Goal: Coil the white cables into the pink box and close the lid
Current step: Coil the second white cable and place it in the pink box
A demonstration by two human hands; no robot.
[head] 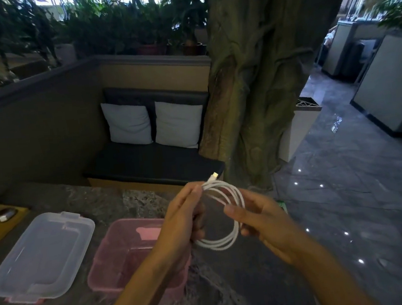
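Holding one coiled white braided cable (223, 215) between them, the left hand (185, 219) and right hand (265, 217) each pinched its loops. Below sat one open translucent pink plastic box (131, 255), with one clear plastic lid (41, 253) lying beside it on the dark marble table (235, 286).

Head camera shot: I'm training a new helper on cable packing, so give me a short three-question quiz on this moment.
1. True or false: the clear lid is already on the pink box.
2. What holds the white cable?
A. the left hand only
B. both the left hand and the right hand
C. nothing, it lies on the table
3. Fill in: the lid lies to the ____ of the box in the picture.

Key
1. False: the lid lies flat on the table beside the open box.
2. B: both hands hold the looped cable above the table.
3. left
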